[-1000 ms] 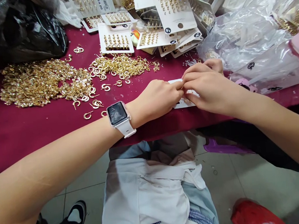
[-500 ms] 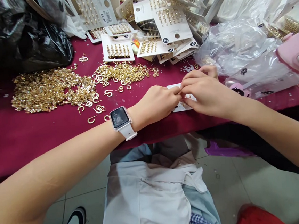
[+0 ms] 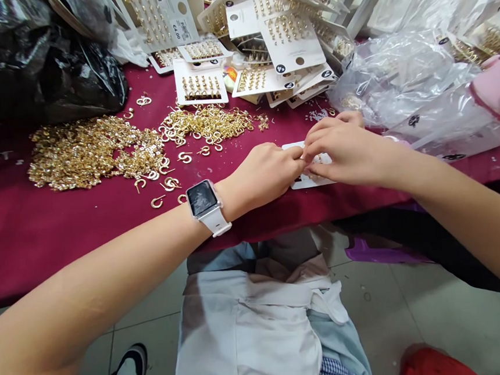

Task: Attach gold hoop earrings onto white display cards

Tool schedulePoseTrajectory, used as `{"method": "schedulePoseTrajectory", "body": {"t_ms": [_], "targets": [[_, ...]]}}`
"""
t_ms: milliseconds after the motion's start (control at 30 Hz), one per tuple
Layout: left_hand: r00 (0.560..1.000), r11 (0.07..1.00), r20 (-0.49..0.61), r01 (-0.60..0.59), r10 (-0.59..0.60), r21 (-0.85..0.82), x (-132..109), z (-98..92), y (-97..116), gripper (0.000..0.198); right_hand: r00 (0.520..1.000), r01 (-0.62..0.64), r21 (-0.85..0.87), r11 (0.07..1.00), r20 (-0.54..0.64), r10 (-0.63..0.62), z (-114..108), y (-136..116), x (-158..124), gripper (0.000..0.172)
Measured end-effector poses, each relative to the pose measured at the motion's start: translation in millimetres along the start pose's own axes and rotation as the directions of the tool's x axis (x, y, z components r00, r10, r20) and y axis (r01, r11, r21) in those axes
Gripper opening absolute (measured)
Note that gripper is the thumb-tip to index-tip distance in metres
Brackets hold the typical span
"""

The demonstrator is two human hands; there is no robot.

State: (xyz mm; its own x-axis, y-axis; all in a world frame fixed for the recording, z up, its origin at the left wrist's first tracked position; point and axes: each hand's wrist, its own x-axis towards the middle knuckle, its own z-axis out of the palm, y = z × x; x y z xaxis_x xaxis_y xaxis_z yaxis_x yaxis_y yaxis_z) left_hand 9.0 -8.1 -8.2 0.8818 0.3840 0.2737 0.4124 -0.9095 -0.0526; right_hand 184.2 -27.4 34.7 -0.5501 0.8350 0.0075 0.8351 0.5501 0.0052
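A small white earring card (image 3: 309, 182) lies on the cloth-covered table, mostly hidden under my hands. My left hand (image 3: 266, 172), with a watch on the wrist, rests over the card's left part, its fingers closed and bent downward. From the right, my right hand (image 3: 344, 151) reaches over the same card, thumb and fingertips pinched together against the left fingertips. Whatever sits between the fingertips is too small and covered to make out. Small gold specks show on the card beneath the right hand. Left of my hands lie a heap of gold hoop earrings (image 3: 209, 123) and a larger pile of small gold pieces (image 3: 78, 156).
Filled earring cards (image 3: 292, 41) are stacked at the back, one card (image 3: 200, 82) lying in front. A black plastic bag (image 3: 86, 67) stands back left. Clear plastic bags (image 3: 401, 69) and a pink object (image 3: 498, 93) are on the right. Loose hoops (image 3: 171, 184) lie near my left wrist.
The whole view has shifted slightly, with the table things a little further right. My hands stay together over the card; the right fingers have moved only slightly.
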Motion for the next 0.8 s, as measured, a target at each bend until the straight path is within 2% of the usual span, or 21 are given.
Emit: {"method": "schedulePoseTrajectory", "body": {"t_ms": [133, 333, 433, 533, 633, 700, 767, 800], "targets": [[1.000, 1.000, -0.025, 0.004, -0.004, -0.010, 0, 2.0, 0, 0.020, 0.999, 0.022, -0.015, 1.000, 0.038, -0.021, -4, -3, 1, 0.016], [0.999, 1.000, -0.046, 0.007, -0.008, -0.022, 0, 3.9, -1, 0.021, 0.981, -0.113, -0.013, 0.993, 0.157, 0.114, -12, -14, 7, 0.019], [0.999, 0.999, -0.032, 0.025, -0.027, -0.045, -1, 2.4, -2, 0.023, 0.978, -0.130, -0.032, 0.991, 0.158, 0.134, -10, -13, 10, 0.016], [0.998, 0.996, -0.021, 0.052, -0.054, -0.069, -1, 0.6, -2, 0.026, 0.991, -0.130, 0.030, 0.991, 0.047, 0.129, -9, -13, 1, 0.013], [0.998, 0.994, -0.034, 0.052, -0.055, -0.095, 0, 0.2, -5, 0.026, 0.974, -0.104, 0.197, 0.975, -0.177, 0.140, -16, -27, -27, 0.015], [0.998, 0.992, -0.058, 0.027, -0.035, -0.127, 0, 1.0, -7, 0.025, 0.953, 0.063, 0.366, 0.928, -0.299, 0.053, -24, -46, -52, 0.025], [0.995, 0.988, -0.092, 0.009, -0.024, -0.152, 0, 1.8, -9, 0.025, 0.914, 0.260, 0.527, 0.809, -0.406, -0.029, -30, -70, -75, 0.027], [0.993, 0.988, -0.113, 0.010, -0.027, -0.153, 0, 1.9, -10, 0.026, 0.907, 0.324, 0.585, 0.744, -0.415, -0.069, -33, -82, -85, 0.025]]}}
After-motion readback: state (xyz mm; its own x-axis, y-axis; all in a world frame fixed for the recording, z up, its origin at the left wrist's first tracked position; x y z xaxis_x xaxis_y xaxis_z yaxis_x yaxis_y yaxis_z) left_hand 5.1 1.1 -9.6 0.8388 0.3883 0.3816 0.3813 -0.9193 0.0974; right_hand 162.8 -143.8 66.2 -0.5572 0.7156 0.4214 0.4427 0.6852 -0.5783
